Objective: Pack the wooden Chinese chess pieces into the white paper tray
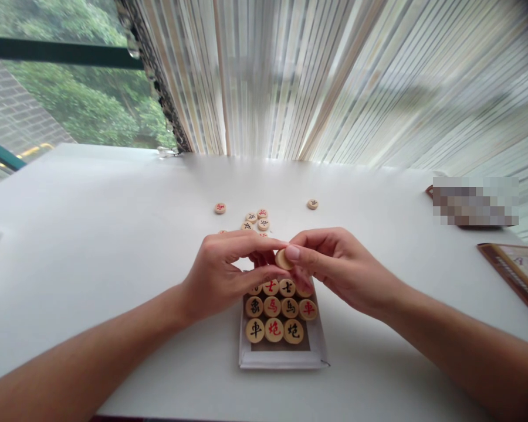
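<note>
Between my two hands, just above a shallow box, is a round wooden xiangqi piece point(283, 259), its visible side plain. My right hand point(334, 266) pinches it between thumb and fingers. The fingertips of my left hand point(229, 264) close on the same piece from the other side. Below, the white-rimmed box point(286, 360) holds rows of xiangqi pieces point(273, 307) with red and black characters facing up. A bare strip shows at the box's near end, beside the front row. My hands hide the far part of the box.
Several loose pieces point(263, 224) lie beyond my hands, with one red piece point(220, 208) to the left and a black one point(312, 204) to the right. Brown-edged boards point(506, 275) rest at the table's right. A string curtain point(264, 88) hangs behind the white table point(114, 234).
</note>
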